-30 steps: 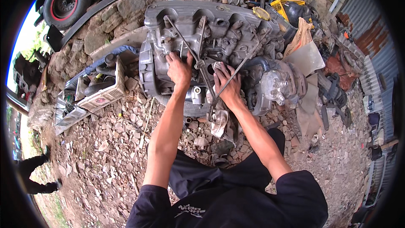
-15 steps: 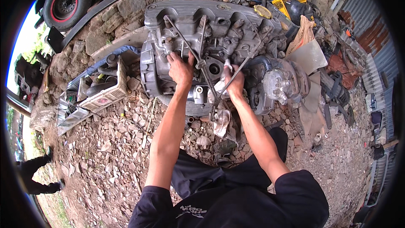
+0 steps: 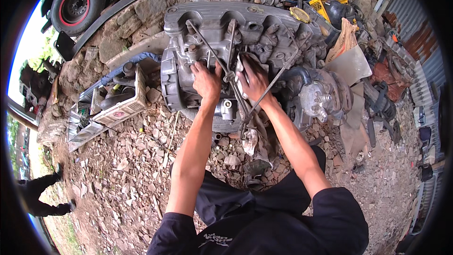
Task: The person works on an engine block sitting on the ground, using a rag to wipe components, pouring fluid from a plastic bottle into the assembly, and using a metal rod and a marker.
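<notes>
The engine [image 3: 258, 38] sits on the stony ground [image 3: 127, 160] in front of the person, with long metal rods [image 3: 206, 43] crossing over its near side. The right hand [image 3: 256, 81] holds a pale rag [image 3: 241, 76] against that side, fingers laid over the cloth. The left hand [image 3: 206, 83] rests to the left of the rods, fingers bent against the engine; whether it grips anything I cannot tell. A pale plastic crate [image 3: 123, 108] stands left of the engine.
</notes>
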